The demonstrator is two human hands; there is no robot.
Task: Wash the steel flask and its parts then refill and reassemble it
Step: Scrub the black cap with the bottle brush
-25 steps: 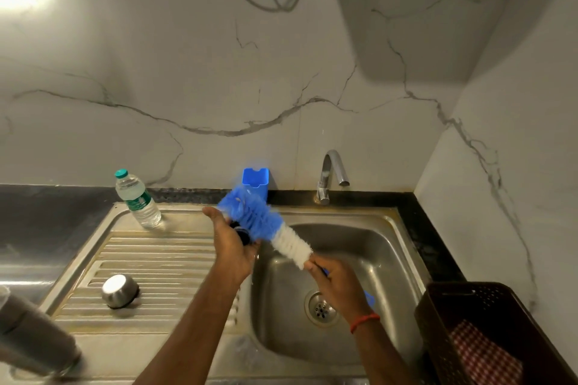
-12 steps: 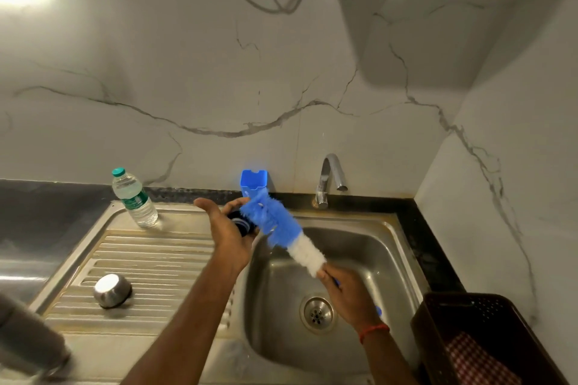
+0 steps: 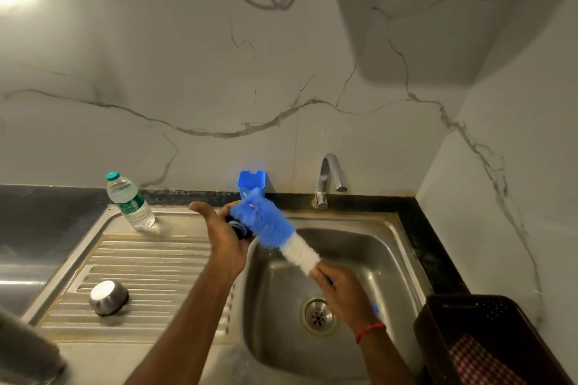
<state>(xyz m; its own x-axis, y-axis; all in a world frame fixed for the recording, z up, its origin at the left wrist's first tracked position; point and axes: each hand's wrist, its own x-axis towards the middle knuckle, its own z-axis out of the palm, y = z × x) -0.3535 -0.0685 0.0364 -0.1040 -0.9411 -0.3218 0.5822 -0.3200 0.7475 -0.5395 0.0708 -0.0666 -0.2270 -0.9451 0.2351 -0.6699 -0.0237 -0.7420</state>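
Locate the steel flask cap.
Head view, lower left: the steel flask cap rests on the ribbed drainboard, left of the sink basin, nearer than the water bottle.

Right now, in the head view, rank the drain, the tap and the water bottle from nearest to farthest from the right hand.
1. Drain, in the basin just beside the right hand.
2. Tap, at the wall behind the basin.
3. Water bottle, far left on the drainboard.
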